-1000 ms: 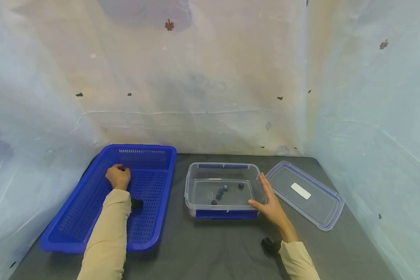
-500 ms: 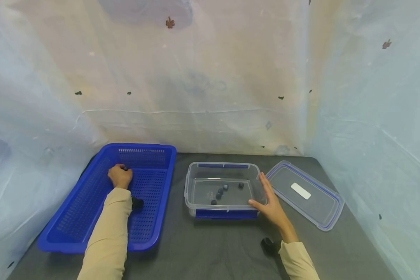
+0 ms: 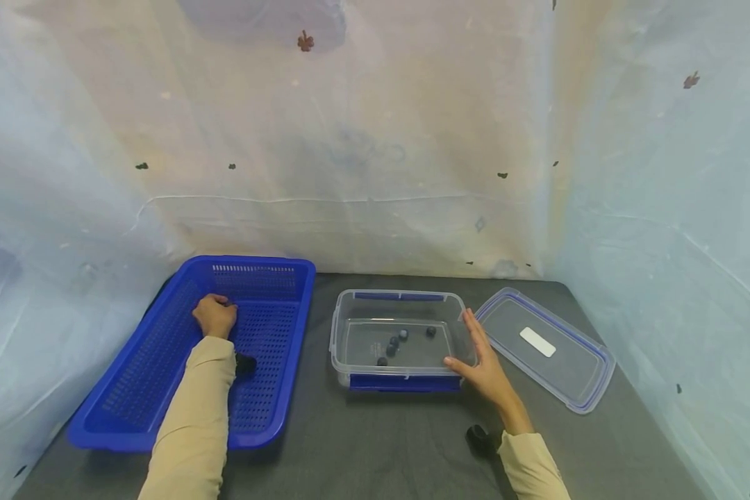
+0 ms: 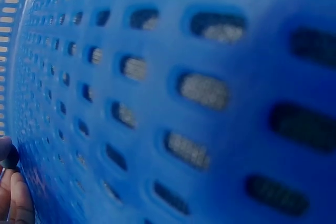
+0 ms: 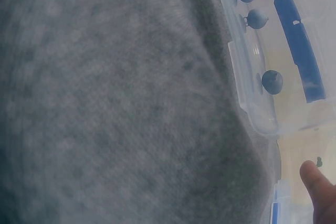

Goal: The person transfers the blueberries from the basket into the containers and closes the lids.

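My left hand [image 3: 215, 317] is down inside the blue perforated basket [image 3: 306, 316], near its far left part. In the left wrist view, a dark round blueberry [image 4: 11, 159] shows at the left edge, pinched between thumb and fingers. The head view mostly hides it behind the hand. My right hand [image 3: 484, 364] rests at the right end of a clear plastic container [image 3: 344, 361], fingers straight along the wall and thumb by the front rim. Several blueberries [image 5: 272, 82] lie scattered on the container's floor.
A clear lid [image 3: 569, 371] with a blue seal and white label lies right of the container, angled on the grey cloth [image 3: 375, 444]. Pale patterned sheeting [image 3: 362, 139] rises behind and at both sides of the table.
My left hand has shifted slightly right inside the basket, and the dark berry seen at its fingertips earlier is now mostly hidden in the head view. The right hand has stayed put.
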Motion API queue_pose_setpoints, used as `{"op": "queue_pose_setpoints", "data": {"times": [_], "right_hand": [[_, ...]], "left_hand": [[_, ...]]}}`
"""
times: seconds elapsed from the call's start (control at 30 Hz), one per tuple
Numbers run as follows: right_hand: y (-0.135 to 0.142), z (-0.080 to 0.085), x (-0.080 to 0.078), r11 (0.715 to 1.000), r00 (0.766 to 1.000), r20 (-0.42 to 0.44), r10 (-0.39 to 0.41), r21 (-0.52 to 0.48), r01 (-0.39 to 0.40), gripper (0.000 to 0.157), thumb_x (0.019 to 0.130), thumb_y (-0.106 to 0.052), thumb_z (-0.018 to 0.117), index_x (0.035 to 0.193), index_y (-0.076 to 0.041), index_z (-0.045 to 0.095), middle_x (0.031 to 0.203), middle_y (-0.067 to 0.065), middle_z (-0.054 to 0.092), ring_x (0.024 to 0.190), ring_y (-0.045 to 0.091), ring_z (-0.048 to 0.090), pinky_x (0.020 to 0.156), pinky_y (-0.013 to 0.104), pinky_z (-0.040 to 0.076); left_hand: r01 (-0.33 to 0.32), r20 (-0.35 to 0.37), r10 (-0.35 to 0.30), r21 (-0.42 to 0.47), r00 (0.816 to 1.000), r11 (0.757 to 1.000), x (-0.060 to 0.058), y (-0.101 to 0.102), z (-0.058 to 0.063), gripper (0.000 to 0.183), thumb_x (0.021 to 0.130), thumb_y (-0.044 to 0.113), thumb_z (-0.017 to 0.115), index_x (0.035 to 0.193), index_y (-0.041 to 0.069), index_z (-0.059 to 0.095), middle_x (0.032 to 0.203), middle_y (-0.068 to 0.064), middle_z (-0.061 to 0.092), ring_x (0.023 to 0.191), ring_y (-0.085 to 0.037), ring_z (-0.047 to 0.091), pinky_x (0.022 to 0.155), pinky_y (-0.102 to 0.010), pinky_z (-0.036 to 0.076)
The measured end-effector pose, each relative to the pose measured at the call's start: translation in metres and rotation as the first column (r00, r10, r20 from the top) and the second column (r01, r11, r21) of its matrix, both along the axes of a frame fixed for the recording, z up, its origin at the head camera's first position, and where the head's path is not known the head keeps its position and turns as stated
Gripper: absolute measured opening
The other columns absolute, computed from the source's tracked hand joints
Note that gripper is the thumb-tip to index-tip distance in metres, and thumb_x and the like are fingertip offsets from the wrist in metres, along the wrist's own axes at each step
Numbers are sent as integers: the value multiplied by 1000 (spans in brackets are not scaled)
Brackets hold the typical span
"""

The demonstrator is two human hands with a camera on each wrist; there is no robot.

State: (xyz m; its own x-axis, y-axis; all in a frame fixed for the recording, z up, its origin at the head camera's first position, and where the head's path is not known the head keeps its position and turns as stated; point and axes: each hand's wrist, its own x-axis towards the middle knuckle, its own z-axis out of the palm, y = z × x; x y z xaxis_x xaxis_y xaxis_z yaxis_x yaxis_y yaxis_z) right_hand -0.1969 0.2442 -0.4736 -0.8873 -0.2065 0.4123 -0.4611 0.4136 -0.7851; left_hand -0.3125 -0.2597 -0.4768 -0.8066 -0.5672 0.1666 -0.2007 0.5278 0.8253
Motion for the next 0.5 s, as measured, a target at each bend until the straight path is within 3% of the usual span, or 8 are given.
{"op": "queue_pose_setpoints", "data": {"times": [0.23, 0.4, 0.5], "right_hand": [[-11, 27, 15, 1000, 1000, 25, 13, 2, -13, 87, 79, 1, 73, 148, 11, 20, 156, 28, 11, 140, 48, 11, 104, 69, 15], [-11, 28, 15, 1000, 999, 31, 14, -6, -14, 88, 79, 2, 72, 148, 11, 19, 155, 30, 10, 140, 48, 11, 103, 70, 16], [-6, 15, 9, 1000, 1000, 14, 14, -14, -14, 90, 78, 1, 74, 150, 8, 20, 156, 28, 10, 141, 47, 11, 103, 70, 15]], "left_hand": [[-8, 14, 7, 19, 1000, 1000, 0, -3, 2, 19, 82, -4, 65, 96, -15, 61, 106, -35, 58, 115, -51, 42, 105, -52, 25], [22, -19, -22, -5, 1000, 1000, -2, -3, 9, 22, 82, -1, 66, 97, -16, 62, 101, -34, 61, 109, -50, 47, 103, -53, 23], [38, -30, -37, 27, 999, 999, -2, -2, 16, 24, 84, 0, 67, 102, -16, 62, 101, -32, 61, 107, -46, 50, 104, -52, 22]]}}
